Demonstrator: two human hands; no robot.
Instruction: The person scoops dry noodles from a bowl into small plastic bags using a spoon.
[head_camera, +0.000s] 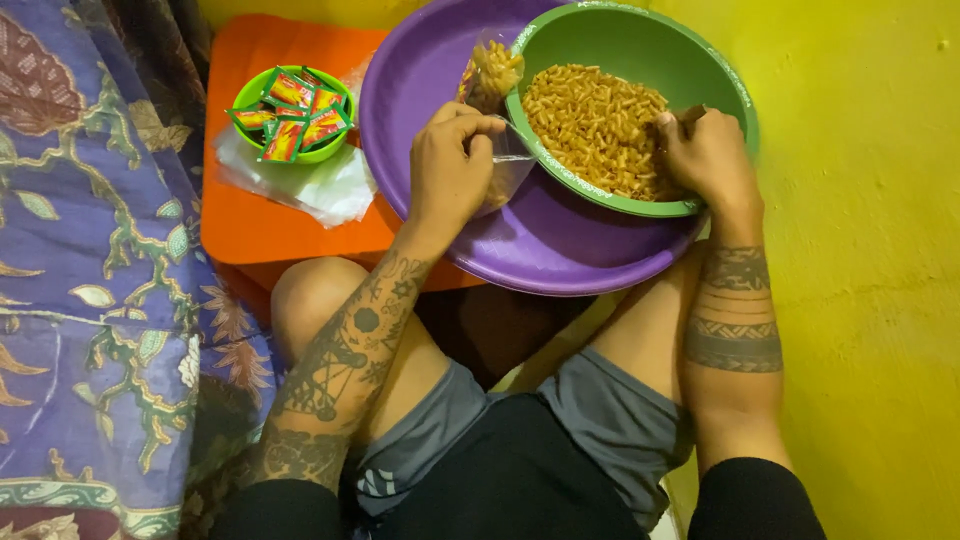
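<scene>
Over crossed legs, left hand (447, 160) pinches a clear bag (495, 110) of snacks; right hand (708, 152) closes on a scoop in the green bowl (640, 45).
Bowl sits in a purple basin (540, 250); sachets (290, 115) wait left, on an orange tray (250, 220) against a yellow floor (860, 300).

The floor (880, 330) is bright yellow. An orange stool (260, 215) stands on it. On the stool sits a small green bowl (247, 95) full of little red and green packets (290, 115). A pile of clear plastic bags (320, 190) lies just beside the small bowl. A big purple basin (540, 255) rests partly on the stool's edge. A patterned purple cloth (90, 300) lies along the left side.
</scene>
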